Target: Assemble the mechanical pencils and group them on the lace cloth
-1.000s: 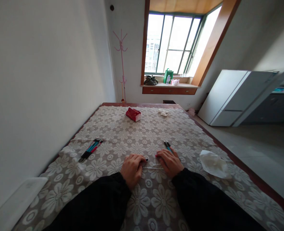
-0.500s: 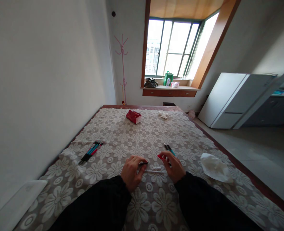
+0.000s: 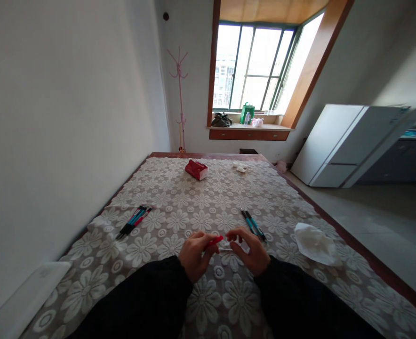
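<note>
My left hand is closed, with a red pen barrel between thumb and fingers; the barrel's tip points right. My right hand is just right of it, fingers apart and curved, holding nothing that I can see. Below and between the hands, a thin white stick like a pen refill lies on the cloth, partly hidden by the fingers. Two blue-and-black pens lie beyond my right hand. Farther left lies a bunch of several pens, blue, black and red.
A flower-patterned cloth covers the table. On it are a red tissue pack, a small whitish scrap, a crumpled white tissue at right, and a pale plastic piece at near left. A wall runs along the left side.
The red piece that was in my right fingers is now in my left hand, where a black part showed before. My right hand has let go and its fingers have spread.
</note>
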Tool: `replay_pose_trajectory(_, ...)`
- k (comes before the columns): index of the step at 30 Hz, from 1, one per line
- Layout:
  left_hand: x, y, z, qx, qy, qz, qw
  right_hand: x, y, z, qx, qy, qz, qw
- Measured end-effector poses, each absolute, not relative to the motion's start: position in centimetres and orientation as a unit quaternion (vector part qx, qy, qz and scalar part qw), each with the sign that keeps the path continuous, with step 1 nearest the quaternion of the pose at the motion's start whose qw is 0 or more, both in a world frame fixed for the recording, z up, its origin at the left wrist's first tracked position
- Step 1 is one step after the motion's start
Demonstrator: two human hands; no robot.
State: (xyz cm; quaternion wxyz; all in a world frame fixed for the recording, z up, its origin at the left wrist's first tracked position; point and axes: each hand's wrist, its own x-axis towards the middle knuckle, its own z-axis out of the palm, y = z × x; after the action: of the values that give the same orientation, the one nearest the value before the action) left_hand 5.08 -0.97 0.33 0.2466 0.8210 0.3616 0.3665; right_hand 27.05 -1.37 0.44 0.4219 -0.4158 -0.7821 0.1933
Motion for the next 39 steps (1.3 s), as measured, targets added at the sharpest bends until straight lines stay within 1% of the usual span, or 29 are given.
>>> replay_pose_trajectory(4,5.1,-1.0,0.5,0.824,0.345,0.373,0.250,29.0,0.3,-0.5,-0.465,-0.810,0.121,0.336)
replay_pose_trajectory(7,5.2,-1.0,0.7,0.829,0.343,0.368,0.244,29.6,0.8,-1.0,-0.476,-0.826,0.127,0.274)
replay_pose_trajectory(9,5.2,-1.0,0.7,0.831,0.343,0.363,0.245,29.6,0.8,-1.1,-0.481,-0.827,0.135,0.258)
replay_pose_trajectory(11,5.2,-1.1,0.7,0.835,0.337,0.358,0.248,29.6,0.8,-1.0,-0.484,-0.824,0.140,0.258)
replay_pose_trajectory(14,5.1,-1.0,0.7,0.835,0.330,0.356,0.257,29.5,0.8,-1.1,-0.483,-0.815,0.153,0.282)
replay_pose_trajectory(16,5.1,-1.0,0.6,0.835,0.323,0.358,0.267,29.4,0.8,-1.2,-0.489,-0.787,0.188,0.326)
replay_pose_trajectory(17,5.1,-1.0,0.6,0.835,0.319,0.358,0.271,29.3,0.8,-1.3,-0.489,-0.765,0.223,0.356)
replay_pose_trajectory(19,5.1,-1.0,0.5,0.834,0.312,0.361,0.277,29.0,0.8,-1.3,-0.471,-0.704,0.330,0.417)
replay_pose_trajectory(22,5.1,-1.0,0.4,0.833,0.305,0.363,0.287,28.2,0.4,-1.2,-0.416,-0.603,0.484,0.478)
replay_pose_trajectory(25,5.1,-1.0,0.3,0.837,0.296,0.354,0.292,27.5,-0.1,-0.9,-0.377,-0.538,0.557,0.508)
replay_pose_trajectory(28,5.1,-1.1,0.4,0.838,0.295,0.349,0.299,27.1,-0.4,-0.6,-0.371,-0.524,0.568,0.515)
replay_pose_trajectory(33,5.2,-1.3,0.8,0.826,0.303,0.349,0.324,27.4,-0.6,-0.5,-0.394,-0.549,0.536,0.507)
replay_pose_trajectory(39,5.2,-1.4,0.8,0.834,0.307,0.346,0.301,27.2,-0.8,-0.5,-0.405,-0.597,0.494,0.485)
